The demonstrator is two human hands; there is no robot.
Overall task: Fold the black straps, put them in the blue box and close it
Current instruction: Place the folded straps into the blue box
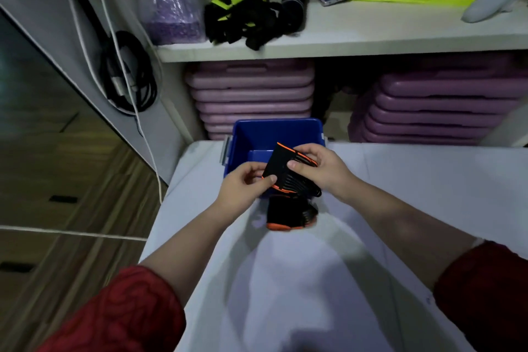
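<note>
The folded black strap [285, 171], with its orange edging, is held in the air just above the near rim of the blue box [243, 137]. Both hands hold it. The left hand [243, 186] pinches its lower left corner between thumb and fingers [270, 179], and the right hand [320, 170] grips the right side, with the thumb pressed on top and the other fingers hidden under the fabric.

The fold looks loose at the right end, where several layers fan out. If either hand lets go early, I think the strap can spring open and will not lie flat in the box. It can also catch on the near rim and fall outside.

A second black strap [291, 213] lies on the white table [414, 194], just in front of the box and below the hands. It seems bunched more than folded, but blur makes this unsure.

The box stands open at the far edge of the table. The inside that I can see is bare blue plastic; the hands hide the near part. I see no lid.
</note>
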